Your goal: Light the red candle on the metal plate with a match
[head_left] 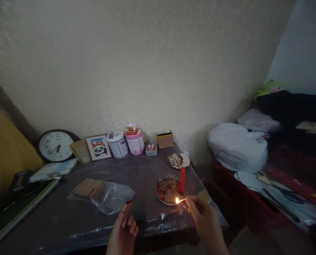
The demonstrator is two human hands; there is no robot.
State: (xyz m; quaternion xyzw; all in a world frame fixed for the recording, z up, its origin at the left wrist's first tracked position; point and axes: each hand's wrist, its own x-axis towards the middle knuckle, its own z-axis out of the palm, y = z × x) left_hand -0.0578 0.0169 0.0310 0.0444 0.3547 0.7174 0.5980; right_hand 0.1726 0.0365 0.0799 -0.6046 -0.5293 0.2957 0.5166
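Note:
Between the fingertips of my right hand point(202, 214) is a burning match point(181, 200), its flame at the left end. It is held over the near right rim of a round metal plate point(158, 198) coated with dark red spots. On the plate's right side stands an upright red candle point(183, 180); no flame shows on its top. My left hand point(123, 230) is closed around a small matchbox point(127, 207) with a dark striking side, above the front of the table. Behind the candle a second dish point(169, 163) bears a heap of matchsticks point(179, 160).
A clear plastic bag point(116, 196) with a stack of brown matchboxes point(89, 188) lies left on the table. Along the wall are a clock point(56, 146), a framed panda picture point(98, 147), two canisters point(117, 144) and a small cardboard box point(165, 139). White bags point(237, 147) sit off the right edge.

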